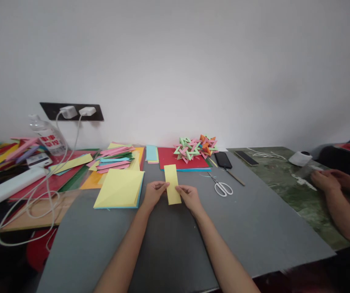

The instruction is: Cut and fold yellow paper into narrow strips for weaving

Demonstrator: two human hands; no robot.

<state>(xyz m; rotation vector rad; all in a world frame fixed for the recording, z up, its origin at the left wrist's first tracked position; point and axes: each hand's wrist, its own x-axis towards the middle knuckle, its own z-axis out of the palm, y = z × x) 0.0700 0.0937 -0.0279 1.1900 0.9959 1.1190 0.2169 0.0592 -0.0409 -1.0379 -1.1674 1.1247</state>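
Note:
A narrow yellow strip of paper (172, 185) is held upright between both hands above the grey table (175, 252). My left hand (155, 194) pinches its left edge with thumb and fingers. On the opposite edge, my right hand (190, 197) pinches it in the same way. To the left lies a stack of yellow paper sheets (119, 187) with a blue sheet at the bottom. White-handled scissors (222, 188) rest to the right, their blades pointing away from me.
Behind the strip are folded paper star models (188, 150) on red sheets (166, 156). Coloured strips (116, 158) lie back left, near a plastic bottle (48, 136) and white cables (52, 195). A phone (223, 160) lies back right. Another person's hands (327, 181) work at far right.

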